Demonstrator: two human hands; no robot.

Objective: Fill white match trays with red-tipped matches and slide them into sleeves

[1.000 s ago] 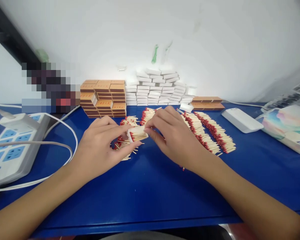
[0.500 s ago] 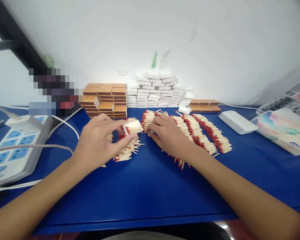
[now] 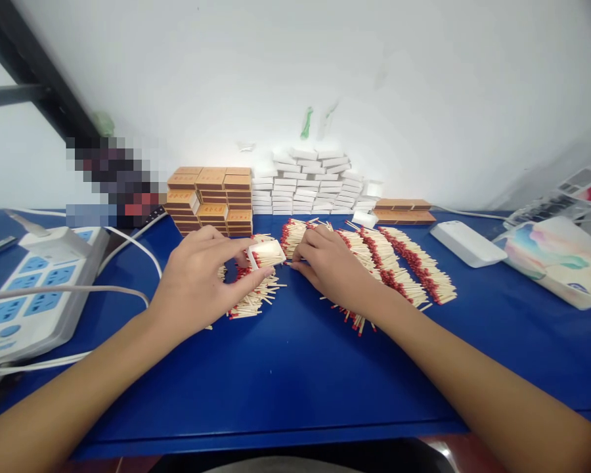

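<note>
My left hand [image 3: 201, 282] pinches a small white matchbox tray [image 3: 278, 255] between thumb and fingers, tilted, with some red-tipped matches lying inside. Below and behind that hand is a heap of loose matches [image 3: 251, 303]. My right hand [image 3: 328, 266] is closed, its fingertips pinched together at the front edge of another match pile [image 3: 293, 235]. A match end shows at those fingertips; how many they hold is hidden. More matches [image 3: 384, 259] lie in slanting rows beside and beyond the right hand.
Stacked brown matchboxes [image 3: 211, 190] stand at the back left, white trays [image 3: 308, 180] in the middle, and a lower brown stack [image 3: 404, 211] to their right. A white device [image 3: 467, 243] and a colourful packet [image 3: 561, 259] lie right. A power strip [image 3: 44, 289] with cables occupies the left.
The view has shifted slightly. My left hand still holds the tray and my right hand stays at the match pile; little else differs.
</note>
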